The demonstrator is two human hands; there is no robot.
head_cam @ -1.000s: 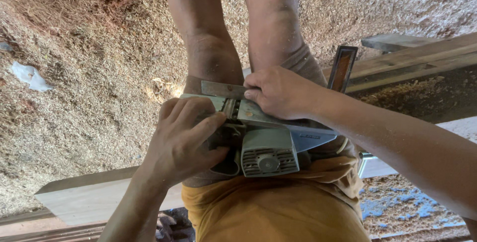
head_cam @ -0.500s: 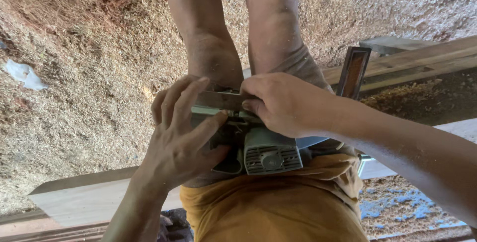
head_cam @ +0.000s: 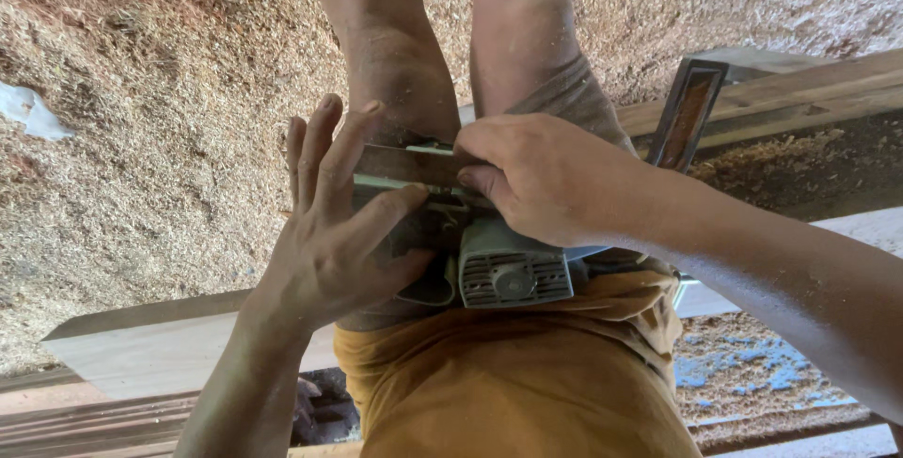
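A grey-green electric planer (head_cam: pixel 513 275) lies on my lap, its flat metal sole (head_cam: pixel 400 165) turned up over my knees. My left hand (head_cam: pixel 329 232) clasps its left side, thumb across the body and fingers stretched up past the sole. My right hand (head_cam: pixel 546 181) comes in from the right and closes over the top of the planer near the sole, hiding whatever its fingers pinch. I wear mustard-yellow shorts (head_cam: pixel 508 383), and my bare legs (head_cam: pixel 395 54) stretch away over the sawdust.
Thick sawdust (head_cam: pixel 169 138) covers the ground. A pale wooden plank (head_cam: pixel 141 350) crosses under my thighs. More timber (head_cam: pixel 800 91) lies at the right with a dark metal-framed tool (head_cam: pixel 691 110) leaning on it. A white scrap (head_cam: pixel 33 110) sits far left.
My left hand has slid up the planer and its fingers now spread past the sole. My right hand has closed further over the top of the tool.
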